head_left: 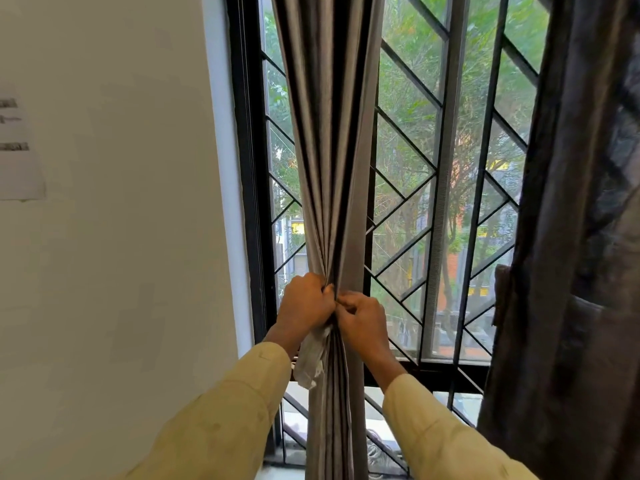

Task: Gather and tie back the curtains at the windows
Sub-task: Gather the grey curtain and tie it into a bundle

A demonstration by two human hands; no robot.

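While both hands are meeting at the pinched waist of the grey curtain (329, 133), its pleats are running straight up and down, so the bundle's long axis is vertical and the wrap has to go across it. The left hand (304, 303) is clenching the folds from the left side, fingers curled shut around the cloth. The right hand (363, 317) is pressing in from the right, its fingertips pinching closed at the middle of the bundle, touching the left hand. A pale tie-back strip (311, 358) is hanging just below the left wrist, nearer that hand. The 2nd, darker curtain (571, 237) is hanging loose at far right, well apart.
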